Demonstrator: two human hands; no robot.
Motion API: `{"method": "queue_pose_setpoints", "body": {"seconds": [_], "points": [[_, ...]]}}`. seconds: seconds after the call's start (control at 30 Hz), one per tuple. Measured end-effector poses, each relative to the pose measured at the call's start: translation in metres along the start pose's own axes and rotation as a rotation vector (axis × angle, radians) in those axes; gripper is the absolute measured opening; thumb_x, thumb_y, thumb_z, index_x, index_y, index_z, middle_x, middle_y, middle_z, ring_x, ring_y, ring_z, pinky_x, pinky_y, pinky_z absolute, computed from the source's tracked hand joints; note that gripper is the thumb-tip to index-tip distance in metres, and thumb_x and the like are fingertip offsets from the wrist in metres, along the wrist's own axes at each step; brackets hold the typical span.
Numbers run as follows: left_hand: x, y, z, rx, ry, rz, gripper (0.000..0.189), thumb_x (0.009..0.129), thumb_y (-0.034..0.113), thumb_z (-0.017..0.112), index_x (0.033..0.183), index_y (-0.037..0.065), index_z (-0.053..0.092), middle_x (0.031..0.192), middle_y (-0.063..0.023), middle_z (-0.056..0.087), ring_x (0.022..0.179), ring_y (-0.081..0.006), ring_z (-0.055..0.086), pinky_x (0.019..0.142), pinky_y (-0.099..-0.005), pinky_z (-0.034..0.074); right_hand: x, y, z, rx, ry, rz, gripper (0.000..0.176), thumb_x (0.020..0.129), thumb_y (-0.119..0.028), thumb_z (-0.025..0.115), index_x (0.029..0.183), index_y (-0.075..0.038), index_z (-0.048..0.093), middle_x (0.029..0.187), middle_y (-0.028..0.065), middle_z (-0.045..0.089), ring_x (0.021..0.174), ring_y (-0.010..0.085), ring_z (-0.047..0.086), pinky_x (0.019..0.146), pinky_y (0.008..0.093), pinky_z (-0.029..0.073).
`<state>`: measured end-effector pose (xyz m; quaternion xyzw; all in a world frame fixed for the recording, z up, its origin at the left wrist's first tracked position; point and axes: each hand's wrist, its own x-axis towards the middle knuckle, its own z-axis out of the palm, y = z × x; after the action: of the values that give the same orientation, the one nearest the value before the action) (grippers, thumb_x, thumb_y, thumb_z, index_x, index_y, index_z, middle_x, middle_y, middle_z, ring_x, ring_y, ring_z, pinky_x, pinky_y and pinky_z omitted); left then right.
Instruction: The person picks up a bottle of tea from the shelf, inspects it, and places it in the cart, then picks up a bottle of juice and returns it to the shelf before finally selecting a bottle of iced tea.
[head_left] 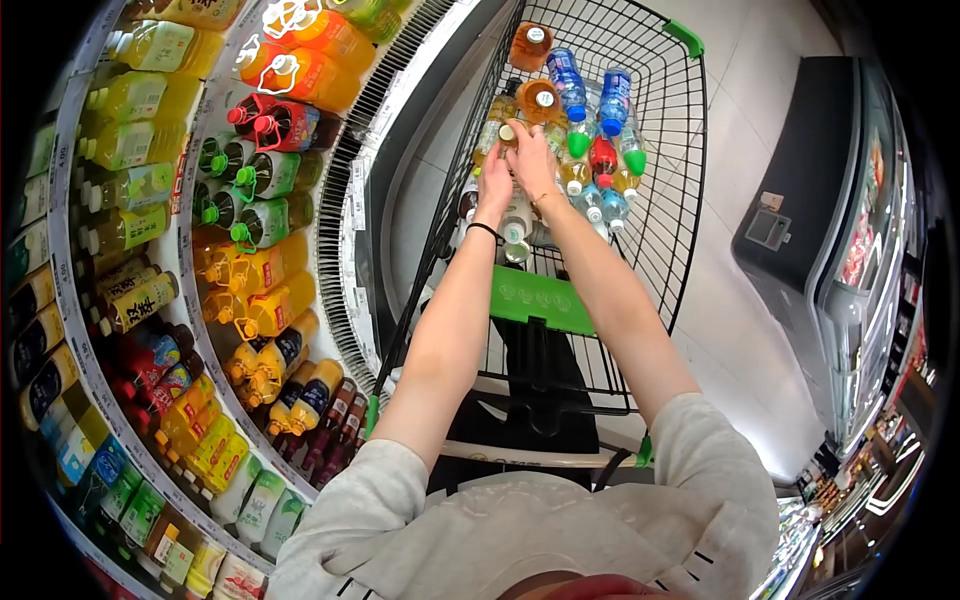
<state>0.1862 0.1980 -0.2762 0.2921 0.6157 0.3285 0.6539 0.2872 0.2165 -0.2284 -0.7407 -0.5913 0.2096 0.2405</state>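
"Risks from here, inside the cart (685,39)?"

"Slipping, most likely: pale-capped bottle (508,133) at the near-left side of the load, held up top by the right hand (532,160), grip closed to a small pinch round the cap. Could twist or drop if pinched off-centre."

"And the left hand (493,185)?"

"Beside the same bottle, fingers together and partly bent. Touching or merely near, impossible to tell, so no sure word on that grip."

"Other trouble?"

"Crowding. Might knock the amber bottle (540,112) just beyond, or tip the blue-wrapped bottle (566,85), if swung sideways. Could also snag the black wristband (486,231) on a neighbouring cap."

"Hidden parts?"

"Most of the pale-capped bottle's body, behind hands and forearms; bases of the packed bottles too. Labels too small to read, shelf (190,250) ends cut off by the dark round edge."
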Motion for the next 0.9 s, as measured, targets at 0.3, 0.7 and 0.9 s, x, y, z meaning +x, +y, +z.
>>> {"method": "queue_pose_setpoints", "body": {"seconds": [0.3,0.7,0.9], "points": [[0.011,0.024,0.009,-0.204,-0.100,0.126,0.055,0.099,-0.005,0.039,0.153,0.004,0.044,0.156,-0.0149,0.047,0.141,-0.0269,0.049,0.114,-0.0379,0.044,0.030,0.026,0.005,0.107,-0.157,-0.211,0.054,0.078,-0.014,0.081,0.129,-0.006,0.066,0.131,0.0173,0.065,0.121,0.0377,0.062,0.105,0.0440,0.050],[-0.075,0.079,-0.012,-0.087,-0.107,0.337,0.053,0.089,-0.004,0.070,0.139,0.004,0.057,0.142,-0.0116,0.059,0.128,-0.0257,0.060,0.105,-0.0365,0.052,-0.031,-0.092,-0.136,0.205,-0.010,-0.259,0.056,0.079,-0.027,0.086,0.128,-0.005,0.068,0.117,0.0144,0.075,0.106,0.0296,0.075,0.092,0.0380,0.059],[-0.201,0.185,-0.058,0.275,0.168,0.751,0.066,0.070,0.003,0.087,0.131,0.003,0.061,0.128,-0.0178,0.063,0.118,-0.0392,0.063,0.099,-0.0438,0.054,-0.078,-0.221,-0.209,0.343,0.030,-0.220,0.051,0.078,-0.027,0.088,0.120,-0.005,0.069,0.108,0.0135,0.076,0.099,0.0249,0.076,0.084,0.0357,0.060]]}}
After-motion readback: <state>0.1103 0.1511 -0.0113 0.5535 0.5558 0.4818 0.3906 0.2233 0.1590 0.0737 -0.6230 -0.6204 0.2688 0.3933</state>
